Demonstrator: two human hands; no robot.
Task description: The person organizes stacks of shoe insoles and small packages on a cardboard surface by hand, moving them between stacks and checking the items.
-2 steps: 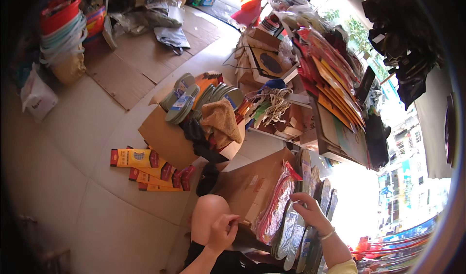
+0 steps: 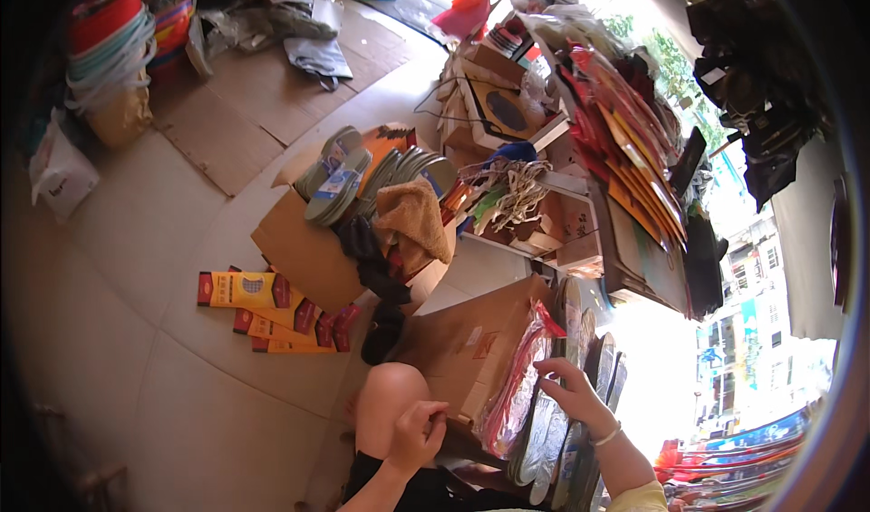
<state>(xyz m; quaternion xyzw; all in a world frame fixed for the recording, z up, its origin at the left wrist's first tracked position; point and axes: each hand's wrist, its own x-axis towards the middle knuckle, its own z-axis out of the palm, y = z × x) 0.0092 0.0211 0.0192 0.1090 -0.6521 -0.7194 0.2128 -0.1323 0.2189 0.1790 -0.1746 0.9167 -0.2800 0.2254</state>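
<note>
Just below and beside the right hand (image 2: 580, 401), a row of insoles (image 2: 542, 435); thumb and fingers of this hand bent, with only a narrow gap between the tips. Cannot tell whether touching the insoles or only above them. Well apart from them, near the bare knee (image 2: 390, 396), the left hand (image 2: 419, 435), fingers curled in against the thumb; cannot tell if holding something small inside. Insoles long, flat and grey-green, with rounded ends, packed side by side, some shining as if under clear film. Between them and the large box (image 2: 453, 344), a glossy packet (image 2: 515, 390), long, red and pinkish; inside of the large box hidden from view. Farther ahead, a second box (image 2: 304, 254), open and filled above the rim: more insoles (image 2: 333, 197) in stacks, with blue labels, and a brown cloth (image 2: 412, 222). Beside this box, on the floor, overlapping yellow packs (image 2: 243, 289) with dark red ends.
</note>
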